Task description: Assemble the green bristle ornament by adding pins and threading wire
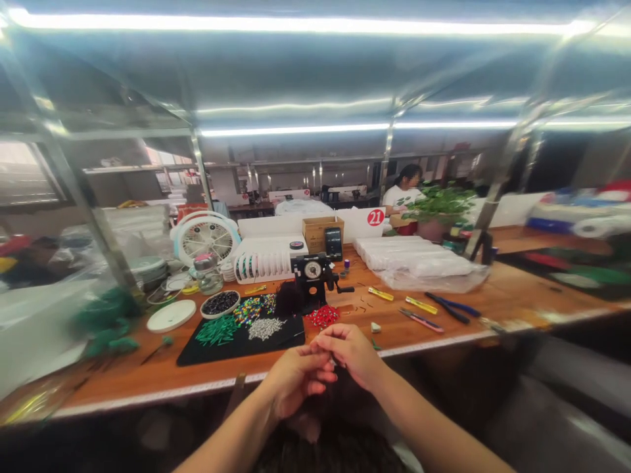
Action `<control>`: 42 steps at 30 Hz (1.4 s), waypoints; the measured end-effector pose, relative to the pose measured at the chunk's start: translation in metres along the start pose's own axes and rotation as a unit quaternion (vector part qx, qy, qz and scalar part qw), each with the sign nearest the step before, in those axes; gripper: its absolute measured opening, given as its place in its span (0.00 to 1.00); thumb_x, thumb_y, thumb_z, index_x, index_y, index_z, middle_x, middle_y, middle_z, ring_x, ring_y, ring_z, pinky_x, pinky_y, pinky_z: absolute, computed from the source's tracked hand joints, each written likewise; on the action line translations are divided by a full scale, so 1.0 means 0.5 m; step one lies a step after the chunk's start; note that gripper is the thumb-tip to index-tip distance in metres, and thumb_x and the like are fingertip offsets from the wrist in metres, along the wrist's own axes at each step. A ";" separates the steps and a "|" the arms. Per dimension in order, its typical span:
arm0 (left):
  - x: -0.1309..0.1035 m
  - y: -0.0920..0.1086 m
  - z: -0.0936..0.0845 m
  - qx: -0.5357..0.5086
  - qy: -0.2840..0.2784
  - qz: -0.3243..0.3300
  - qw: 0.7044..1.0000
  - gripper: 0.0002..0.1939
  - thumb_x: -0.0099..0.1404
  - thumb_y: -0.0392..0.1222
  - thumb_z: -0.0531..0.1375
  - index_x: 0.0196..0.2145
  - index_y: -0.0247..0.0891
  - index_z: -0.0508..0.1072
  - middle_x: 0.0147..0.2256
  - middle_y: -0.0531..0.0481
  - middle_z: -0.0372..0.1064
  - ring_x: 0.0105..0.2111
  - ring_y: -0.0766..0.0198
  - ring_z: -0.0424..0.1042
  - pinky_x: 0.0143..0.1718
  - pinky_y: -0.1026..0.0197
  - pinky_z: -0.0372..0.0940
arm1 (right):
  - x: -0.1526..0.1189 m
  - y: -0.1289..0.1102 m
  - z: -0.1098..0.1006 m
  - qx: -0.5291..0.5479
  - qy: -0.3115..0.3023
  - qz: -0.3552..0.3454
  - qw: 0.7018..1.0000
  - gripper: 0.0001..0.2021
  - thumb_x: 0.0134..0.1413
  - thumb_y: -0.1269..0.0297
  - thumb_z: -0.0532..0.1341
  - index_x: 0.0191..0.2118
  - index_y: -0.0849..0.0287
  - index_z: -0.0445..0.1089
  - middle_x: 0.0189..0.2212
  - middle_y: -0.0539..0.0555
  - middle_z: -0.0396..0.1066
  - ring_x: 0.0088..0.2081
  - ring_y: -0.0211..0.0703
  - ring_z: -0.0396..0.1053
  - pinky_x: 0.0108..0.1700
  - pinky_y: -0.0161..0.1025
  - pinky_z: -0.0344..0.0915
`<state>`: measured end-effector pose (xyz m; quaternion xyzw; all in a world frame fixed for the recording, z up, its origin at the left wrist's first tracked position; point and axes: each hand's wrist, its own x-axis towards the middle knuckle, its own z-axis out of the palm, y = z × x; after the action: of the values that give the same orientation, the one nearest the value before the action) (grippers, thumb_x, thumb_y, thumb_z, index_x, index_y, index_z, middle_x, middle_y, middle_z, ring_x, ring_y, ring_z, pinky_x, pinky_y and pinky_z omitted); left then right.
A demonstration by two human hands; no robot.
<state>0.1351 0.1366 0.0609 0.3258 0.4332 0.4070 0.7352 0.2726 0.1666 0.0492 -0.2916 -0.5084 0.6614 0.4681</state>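
My left hand [298, 380] and my right hand [349, 353] meet at the front edge of the wooden bench [148, 368]. Both have their fingers pinched together around something too small to make out. Just beyond them lies a pile of red pieces [324, 316]. To the left, a black mat [211, 356] holds green pieces [217, 330], silvery pieces [266, 328] and multicoloured beads [248, 311]. A bowl of black pieces [220, 303] sits at the mat's back left. Behind the red pile stands a black machine with a dial and crank [313, 270].
Pliers [453, 307], a pink-handled tool [421, 320] and yellow-handled tools [380, 293] lie to the right. Plastic-wrapped white packs [419, 263] are behind them. A white lid [171, 316] and a fan [206, 240] are at left. A person [401, 192] sits beyond, near a plant [438, 203].
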 end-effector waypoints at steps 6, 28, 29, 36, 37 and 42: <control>0.003 0.003 0.002 -0.113 0.090 0.060 0.988 0.04 0.58 0.33 0.62 0.28 0.32 0.69 0.22 0.55 0.64 0.16 0.77 0.62 0.12 0.76 0.53 | 0.001 0.007 -0.001 -0.005 0.052 -0.026 0.998 0.15 0.45 0.54 0.65 0.29 0.62 0.67 0.11 0.42 0.56 0.13 0.26 0.48 0.14 0.26 0.42; 0.001 0.001 0.040 -0.262 0.018 0.049 0.964 0.16 0.62 0.34 0.58 0.19 0.34 0.61 0.14 0.61 0.47 0.12 0.77 0.51 0.13 0.73 0.50 | -0.028 0.030 0.044 -0.081 0.119 -0.111 0.983 0.11 0.50 0.59 0.60 0.25 0.61 0.64 0.20 0.54 0.71 0.22 0.42 0.71 0.22 0.33 0.63; 0.001 0.002 0.041 -0.263 0.021 0.051 0.963 0.16 0.63 0.34 0.58 0.19 0.33 0.61 0.14 0.61 0.47 0.12 0.77 0.51 0.12 0.74 0.48 | -0.028 0.031 0.043 -0.083 0.120 -0.113 0.983 0.11 0.50 0.59 0.60 0.25 0.61 0.64 0.21 0.54 0.72 0.22 0.42 0.71 0.22 0.33 0.64; 0.000 0.005 0.044 -0.252 0.024 0.038 0.967 0.18 0.61 0.35 0.60 0.17 0.34 0.59 0.14 0.61 0.46 0.12 0.78 0.51 0.13 0.74 0.49 | -0.028 0.023 0.046 -0.080 0.124 -0.113 0.983 0.10 0.49 0.59 0.61 0.24 0.60 0.64 0.22 0.54 0.73 0.21 0.42 0.71 0.22 0.33 0.64; 0.000 0.004 0.043 -0.248 0.025 0.039 0.968 0.18 0.60 0.35 0.61 0.17 0.34 0.59 0.14 0.61 0.46 0.12 0.78 0.50 0.12 0.74 0.48 | -0.028 0.020 0.048 -0.074 0.122 -0.110 0.984 0.11 0.48 0.59 0.61 0.24 0.60 0.64 0.21 0.54 0.73 0.21 0.42 0.71 0.21 0.33 0.64; -0.001 0.000 0.040 -0.243 0.021 0.040 0.969 0.18 0.58 0.35 0.63 0.17 0.34 0.58 0.14 0.61 0.47 0.13 0.77 0.51 0.13 0.74 0.49 | -0.030 0.011 0.055 -0.043 0.120 -0.100 0.987 0.10 0.47 0.59 0.61 0.23 0.60 0.64 0.20 0.52 0.72 0.18 0.39 0.69 0.21 0.32 0.63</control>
<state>0.1531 0.1336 0.0692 0.1462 0.3233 0.5353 0.7665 0.2531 0.1417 0.0514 -0.3366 -0.5033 0.5489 0.5763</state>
